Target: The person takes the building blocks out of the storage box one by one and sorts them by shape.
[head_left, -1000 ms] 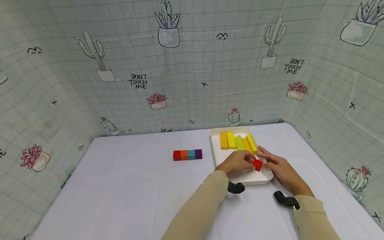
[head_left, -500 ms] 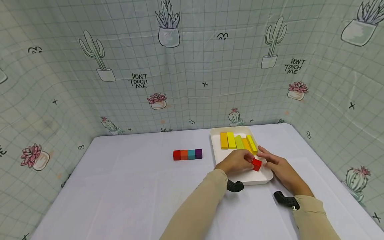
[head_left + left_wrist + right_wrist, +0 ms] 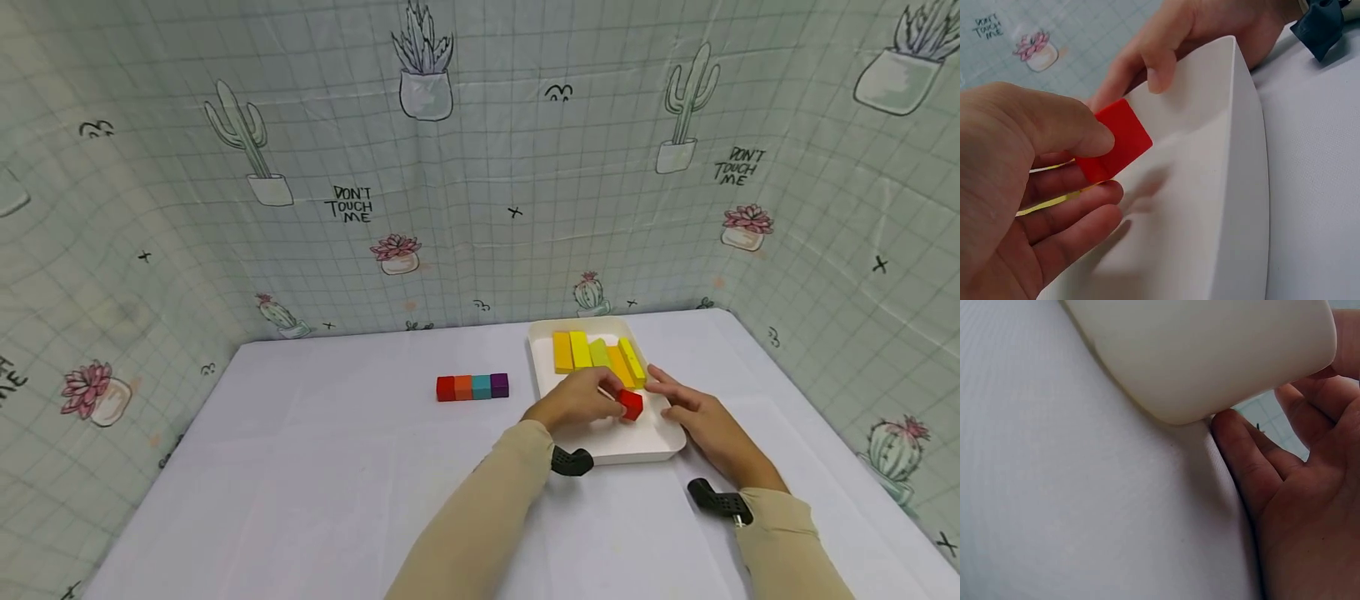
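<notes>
My left hand (image 3: 572,402) pinches a red cube (image 3: 632,406) between thumb and fingers over the near half of a white tray (image 3: 600,446). In the left wrist view the thumb lies flat across one face of the red cube (image 3: 1127,139), and the lower fingers extend loosely beneath. My right hand (image 3: 712,429) grips the tray's right wall, thumb hooked over the rim on the inside. From the right wrist, the fingers show along the outside of the tray (image 3: 1210,356). Several yellow, orange-yellow and lime blocks (image 3: 581,352) lie side by side in the tray's far half.
Left of the tray, a red cube (image 3: 446,389), an orange cube (image 3: 463,388), a teal cube (image 3: 482,387) and a purple cube (image 3: 499,386) stand in a touching row on the white table (image 3: 315,483). A patterned cloth (image 3: 480,167) rises behind the table and at its sides.
My left hand has shifted left and slightly up with the red cube, away from the right hand. The right hand stays at the tray's wall. The tray and the row have kept their places.
</notes>
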Motion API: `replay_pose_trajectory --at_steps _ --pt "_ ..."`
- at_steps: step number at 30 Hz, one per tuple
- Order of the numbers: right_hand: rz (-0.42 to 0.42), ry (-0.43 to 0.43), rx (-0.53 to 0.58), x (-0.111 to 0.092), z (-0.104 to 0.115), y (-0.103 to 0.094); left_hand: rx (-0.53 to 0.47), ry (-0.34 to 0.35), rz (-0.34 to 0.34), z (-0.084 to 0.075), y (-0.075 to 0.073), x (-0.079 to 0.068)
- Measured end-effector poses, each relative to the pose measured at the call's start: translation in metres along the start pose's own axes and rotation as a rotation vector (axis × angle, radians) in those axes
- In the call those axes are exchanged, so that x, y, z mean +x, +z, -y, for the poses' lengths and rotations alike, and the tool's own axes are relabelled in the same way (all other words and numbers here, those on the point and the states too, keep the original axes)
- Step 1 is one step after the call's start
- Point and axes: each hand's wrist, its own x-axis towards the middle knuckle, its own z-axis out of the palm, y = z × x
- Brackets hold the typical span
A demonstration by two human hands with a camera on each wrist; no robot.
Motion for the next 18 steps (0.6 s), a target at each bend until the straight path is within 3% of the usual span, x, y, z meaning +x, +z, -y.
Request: replay_pose_trajectory --at_steps 9,18 --pt "-0.006 0.044 -0.031 -0.0014 -0.0065 0.002 -0.045 -0.006 0.012 -0.0002 -0.0006 -0.0055" --pt "-0.001 0.01 -0.033 0.0027 -0.0049 0.0 -0.096 0.017 -0.041 -0.0026 -0.0094 -0.0085"
